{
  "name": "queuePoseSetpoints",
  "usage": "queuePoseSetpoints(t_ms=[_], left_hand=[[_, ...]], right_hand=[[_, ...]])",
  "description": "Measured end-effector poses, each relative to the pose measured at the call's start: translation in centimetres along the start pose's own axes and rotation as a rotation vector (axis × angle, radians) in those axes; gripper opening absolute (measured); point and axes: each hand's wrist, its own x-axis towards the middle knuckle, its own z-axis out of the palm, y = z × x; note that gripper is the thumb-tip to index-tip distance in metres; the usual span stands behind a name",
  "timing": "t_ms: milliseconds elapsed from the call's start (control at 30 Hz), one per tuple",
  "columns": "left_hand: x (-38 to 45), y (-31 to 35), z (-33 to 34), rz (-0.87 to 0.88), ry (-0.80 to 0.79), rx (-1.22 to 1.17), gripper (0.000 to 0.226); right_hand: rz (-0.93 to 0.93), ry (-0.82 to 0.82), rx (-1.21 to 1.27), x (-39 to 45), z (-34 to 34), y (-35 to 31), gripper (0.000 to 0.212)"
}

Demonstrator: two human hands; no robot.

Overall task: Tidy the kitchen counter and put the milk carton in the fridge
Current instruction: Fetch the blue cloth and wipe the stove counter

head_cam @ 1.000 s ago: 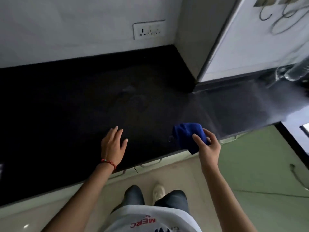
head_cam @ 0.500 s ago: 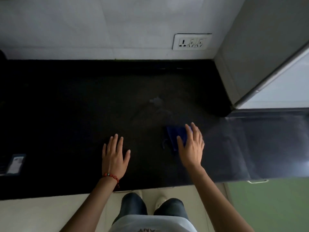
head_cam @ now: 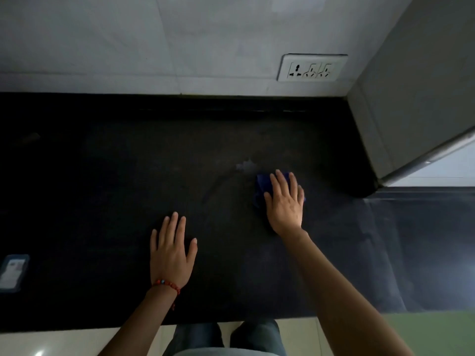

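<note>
I press my right hand (head_cam: 284,201) flat on the blue cloth (head_cam: 262,186), mid-wipe beside a pale smear (head_cam: 245,165); left hand (head_cam: 171,250) lies open on the counter (head_cam: 102,188). No milk carton visible; fridge step remains.

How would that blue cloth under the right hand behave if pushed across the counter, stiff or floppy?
Probably floppy: the blue cloth lies bunched and creased under the flat right hand. It likely slides easily, since the dark counter looks smooth and glossy. It seems light, and would probably droop if lifted.
</note>
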Motion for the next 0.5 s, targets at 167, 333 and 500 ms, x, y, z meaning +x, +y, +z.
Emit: queuePoseSetpoints(t_ms=[167, 333, 500], left_hand=[[0.1, 0.1, -0.2, -0.003, 0.005, -0.01, 0.061], [0.2, -0.1, 0.0, -0.016, -0.015, 0.018, 0.062], [0.4, -0.1, 0.0, -0.022, -0.043, 0.027, 0.063]], right_hand=[[-0.42, -0.008, -0.174, -3.2, 1.7, 0.3, 0.049], [-0.051, -0.012, -0.041, 3.5, -0.3, -0.7, 0.05], [-0.489, -0.124, -0.069, 0.6, 1.0, -2.6, 0.05]])
